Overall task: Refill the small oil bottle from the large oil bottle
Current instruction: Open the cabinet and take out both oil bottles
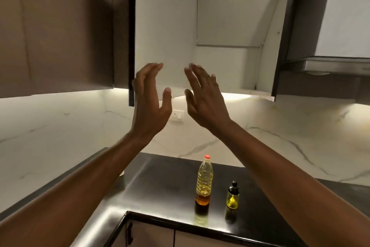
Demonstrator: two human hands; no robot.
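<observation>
The large oil bottle (203, 181), clear plastic with a red cap and yellow oil, stands upright on the dark counter (160, 186). Just to its right stands the small oil bottle (232, 195), glass with a black cap and a little yellow oil at the bottom. Both of my hands are raised high above the bottles, in front of the open wall cabinet. My left hand (149, 102) and my right hand (204, 96) face each other with fingers spread, holding nothing.
The white cabinet door (164, 26) hangs open beside bare shelves (230, 44). A range hood (330, 64) juts out at the right. A wall socket (177, 115) sits on the marble backsplash. Lower cabinet fronts (156, 236) show beneath the counter's inner corner.
</observation>
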